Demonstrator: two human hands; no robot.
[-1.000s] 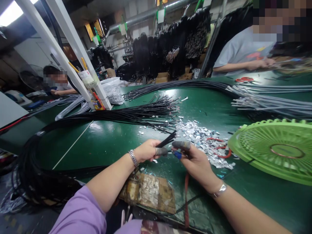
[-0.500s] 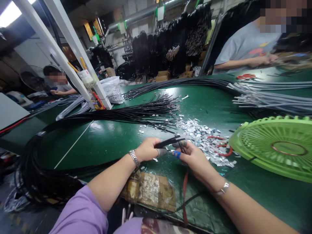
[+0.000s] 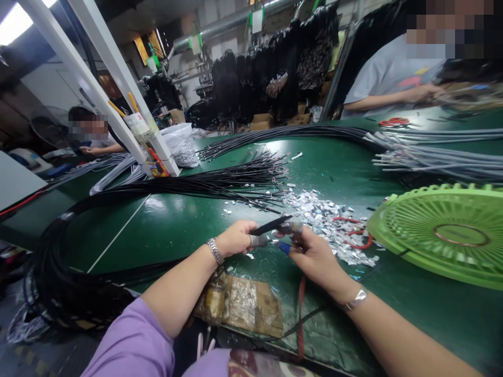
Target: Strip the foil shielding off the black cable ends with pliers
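Note:
My left hand (image 3: 238,238) is closed round a small bunch of black cables (image 3: 271,225), whose ends point right over the green table. Grey wrapping covers its thumb. Close by, my right hand (image 3: 312,252) has bent fingers at the cable ends, with blue wrapping on the thumb and grey on a finger. Whatever lies between those right fingertips is too small and blurred to make out. Just beyond both hands, a larger bundle of black cables (image 3: 220,178) lies with stripped ends facing right. A pile of silvery foil scraps (image 3: 314,209) spreads behind my right hand.
A green fan guard (image 3: 416,209) stands at the right, beside red-handled pliers (image 3: 359,241). Grey cables (image 3: 424,154) lie behind it. Taped cardboard (image 3: 251,306) sits at the near edge. A white post (image 3: 113,89) rises at left. Two co-workers sit across the table.
The cables in my left hand now sit closer together, with a pale tip showing. My right fingers have shifted and the thumb stands slightly apart from the finger above it. The view has moved slightly.

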